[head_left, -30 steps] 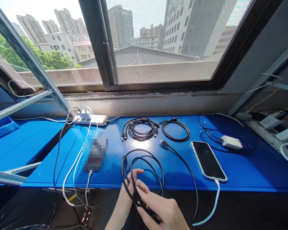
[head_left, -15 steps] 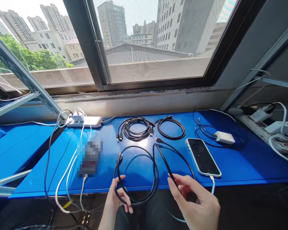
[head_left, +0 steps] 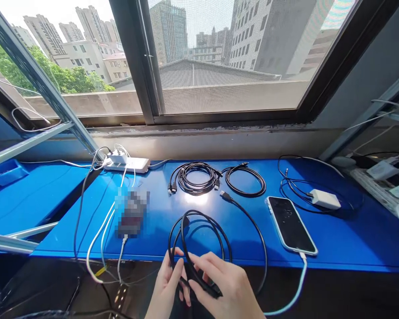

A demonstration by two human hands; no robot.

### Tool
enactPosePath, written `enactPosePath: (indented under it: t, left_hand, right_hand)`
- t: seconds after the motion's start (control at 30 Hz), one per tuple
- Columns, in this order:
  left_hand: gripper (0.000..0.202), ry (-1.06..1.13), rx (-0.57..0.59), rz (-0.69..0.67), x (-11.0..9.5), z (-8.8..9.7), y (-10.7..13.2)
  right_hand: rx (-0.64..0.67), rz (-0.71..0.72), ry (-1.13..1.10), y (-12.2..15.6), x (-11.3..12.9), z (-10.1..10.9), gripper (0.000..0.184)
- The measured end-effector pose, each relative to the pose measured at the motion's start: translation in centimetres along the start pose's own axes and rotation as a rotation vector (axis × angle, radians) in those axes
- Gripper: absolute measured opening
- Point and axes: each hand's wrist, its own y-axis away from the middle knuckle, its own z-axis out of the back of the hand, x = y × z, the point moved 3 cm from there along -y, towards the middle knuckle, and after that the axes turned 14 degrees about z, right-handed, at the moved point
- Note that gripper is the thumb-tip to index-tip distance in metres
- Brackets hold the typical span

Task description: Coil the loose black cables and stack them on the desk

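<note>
A black cable (head_left: pixel 199 230) is looped into coils above the front edge of the blue shelf (head_left: pixel 352 239). My left hand (head_left: pixel 168 285) pinches the bottom of the coils from the left. My right hand (head_left: pixel 226 288) is closed over the same bundle from the right, fingers across the strands. The cable's free end runs back over the shelf to a plug (head_left: pixel 226 196) lying near two other coiled black cables (head_left: pixel 194 178).
A phone (head_left: pixel 291 224) lies face up right of the coils with a white cord at its near end. A white charger (head_left: pixel 325 199) with a thin black lead sits behind it. A white power strip (head_left: pixel 128 165) with white cords is at the back left. A blurred object (head_left: pixel 132 213) lies left.
My right hand came back from the right and closed on the coils at my left hand, adding another loop. The loose length of cable on the shelf is shorter.
</note>
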Motion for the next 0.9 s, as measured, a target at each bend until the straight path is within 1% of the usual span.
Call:
enactPosePath:
  t: [0.03, 0.1, 0.17, 0.23, 0.3, 0.37, 0.43, 0.5, 0.57, 0.63, 0.7, 0.73, 0.77, 0.83, 0.9]
  left_hand:
    - [0.080, -0.010, -0.032, 0.010, 0.0, -0.1, 0.0]
    - [0.078, -0.016, -0.098, 0.012, -0.4, 0.0, 0.1]
    - [0.073, -0.011, -0.166, 0.004, -1.2, 0.4, 0.5]
    - [0.072, -0.004, -0.216, 0.005, -2.1, 0.7, 1.1]
    - [0.075, 0.011, -0.245, 0.015, -2.8, 1.0, 1.6]
    - [0.077, 0.042, -0.280, -0.009, -3.5, 1.2, 2.0]
    - [0.075, 0.074, -0.312, -0.059, -4.0, 1.3, 2.3]
    - [0.074, 0.082, -0.302, -0.097, -4.4, 1.1, 2.5]
    - [0.072, 0.065, -0.247, -0.104, -4.6, 0.6, 2.6]
    - [0.072, 0.044, -0.194, -0.095, -4.5, 0.2, 2.9]
    - [0.070, 0.033, -0.163, -0.078, -4.2, -0.3, 3.1]
    - [0.070, 0.032, -0.153, -0.071, -4.1, -0.4, 3.3]
    - [0.070, 0.033, -0.147, -0.064, -4.0, -0.6, 3.4]
    - [0.068, 0.030, -0.138, -0.069, -4.0, -0.9, 3.7]
    - [0.068, 0.005, -0.130, -0.099, -4.5, -1.1, 3.9]
  right_hand:
    - [0.029, -0.012, 0.014, 0.1, -0.2, 0.0, 0.032]
    - [0.047, -0.049, 0.061, 0.5, -0.8, 0.3, 0.029]
    - [0.046, -0.070, 0.120, 1.1, -1.4, 0.9, 0.019]
    - [0.052, -0.079, 0.163, 1.9, -1.8, 1.5, 0.005]
    - [0.055, -0.105, 0.153, 2.9, -2.1, 1.9, 0.016]
    - [0.038, -0.130, 0.100, 3.8, -2.4, 2.3, 0.022]
    - [-0.039, -0.157, 0.068, 4.5, -2.5, 2.7, 0.023]
    - [-0.146, -0.171, 0.068, 4.6, -2.5, 3.0, 0.027]
    - [-0.211, -0.169, 0.072, 4.1, -2.2, 2.9, 0.030]
    - [-0.172, -0.120, 0.066, 3.2, -1.7, 2.2, 0.027]
    - [-0.084, -0.080, 0.055, 2.3, -1.0, 1.0, 0.021]
    - [-0.043, -0.069, 0.043, 1.9, -0.6, 0.4, 0.021]
    - [-0.013, -0.065, 0.031, 1.6, -0.3, -0.2, 0.025]
    - [-0.003, -0.058, 0.022, 1.3, 0.2, -1.2, 0.033]
    - [-0.044, -0.041, 0.055, 1.3, 0.4, -1.8, 0.025]
